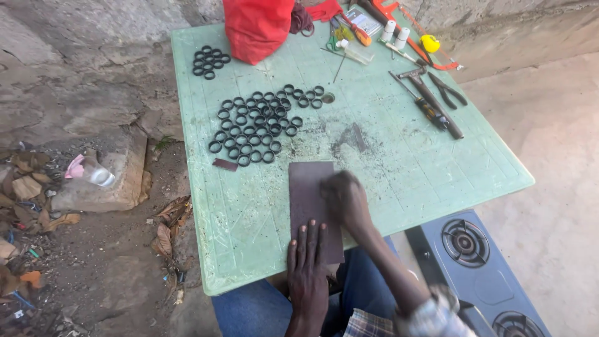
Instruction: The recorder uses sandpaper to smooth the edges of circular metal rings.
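Observation:
A dark brown sheet of abrasive paper lies flat at the near edge of a pale green plastic table. My left hand presses flat on the sheet's near end, fingers spread. My right hand is blurred on the sheet's right side, fingers curled down onto it; whether it grips anything small is hidden. Beyond the sheet, many black rubber rings lie clustered on the table, with a smaller group at the far left corner.
A red bag stands at the far edge. Hammer, pliers, screwdrivers and small bottles lie far right. A small brown scrap lies beside the rings. A gas stove sits on the ground right; rocks and litter left.

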